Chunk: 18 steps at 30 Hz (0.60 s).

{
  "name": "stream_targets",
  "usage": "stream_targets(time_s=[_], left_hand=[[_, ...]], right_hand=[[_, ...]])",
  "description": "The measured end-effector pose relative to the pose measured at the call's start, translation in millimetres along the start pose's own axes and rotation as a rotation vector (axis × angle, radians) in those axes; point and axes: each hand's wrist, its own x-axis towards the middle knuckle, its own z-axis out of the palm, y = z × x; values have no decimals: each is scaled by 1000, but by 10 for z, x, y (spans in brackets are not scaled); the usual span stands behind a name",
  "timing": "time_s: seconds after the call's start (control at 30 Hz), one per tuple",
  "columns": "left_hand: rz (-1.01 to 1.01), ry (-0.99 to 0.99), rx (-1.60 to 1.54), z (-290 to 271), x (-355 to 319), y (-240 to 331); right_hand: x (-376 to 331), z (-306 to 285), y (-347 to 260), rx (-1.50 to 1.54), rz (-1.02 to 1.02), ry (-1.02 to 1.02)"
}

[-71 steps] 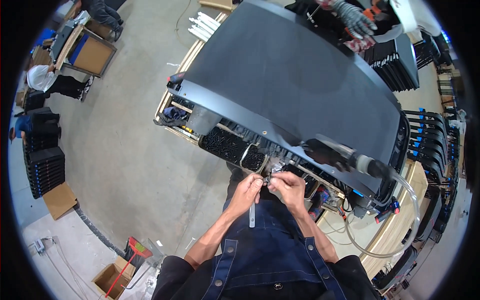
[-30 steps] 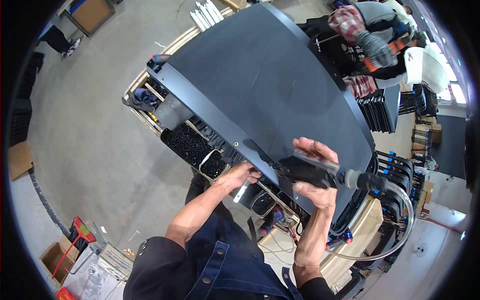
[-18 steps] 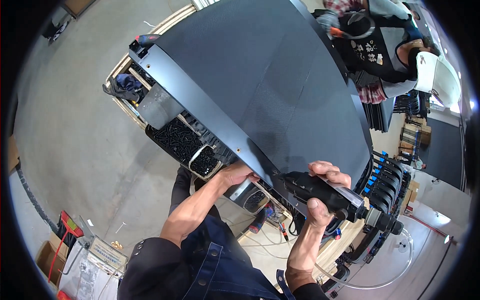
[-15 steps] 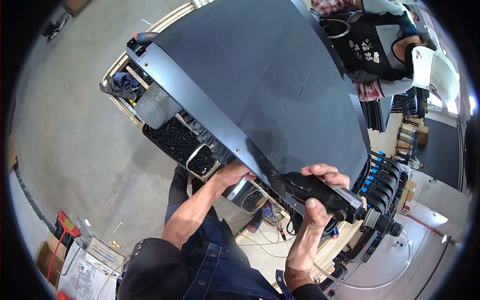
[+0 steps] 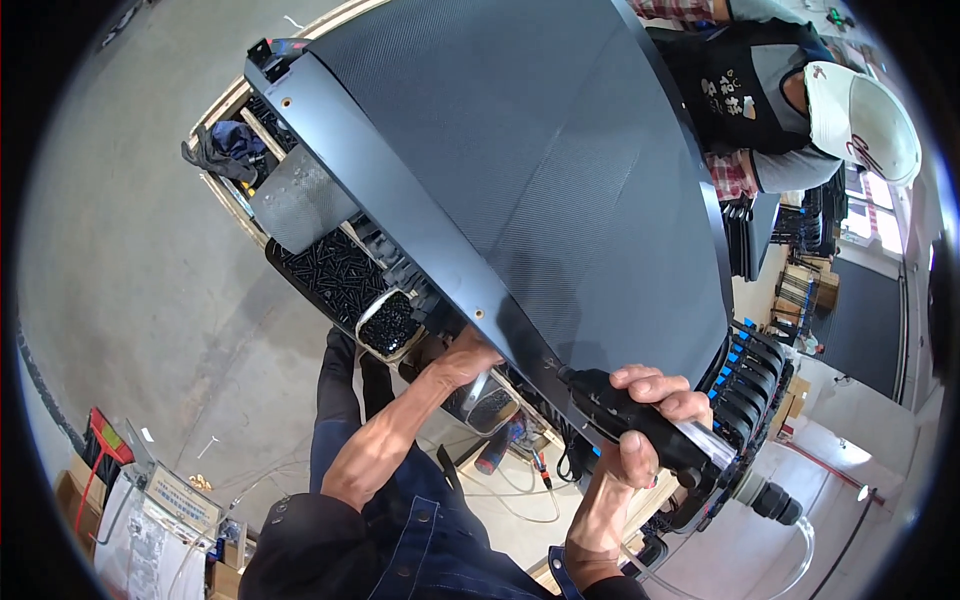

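Note:
A large dark panel with a finely textured top and a smooth grey side rail lies in front of me. My right hand is wrapped round a black air screwdriver, with a clear hose at its back end. The tool lies nearly level, its tip against or just above the rail's near end; contact is hard to tell. My left hand is at the rail's near edge, below a brass-coloured hole. Its fingertips disappear beneath the edge, so whatever they hold is hidden.
Beneath the rail stand a bin of black screws, a small tray of black hardware and another tray. A co-worker in a pale cap stands across the panel. Several dark parts are stacked at the right.
The screwdriver has shifted slightly down in the picture, its tip still by the rail. My left hand reaches a little further under the edge. The co-worker's head has moved slightly.

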Motion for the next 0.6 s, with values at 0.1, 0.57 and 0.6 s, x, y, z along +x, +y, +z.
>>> stream_targets(time_s=[0.1,0.57,0.6], left_hand=[[106,-47,-306,58,4,-36],[236,-74,-180,4,-40,86],[177,-148,-200,-70,-7,6]], right_hand=[[7,0,30,4,-4,-40],[-69,19,3,67,124,-1],[-45,34,-25,101,121,2]])
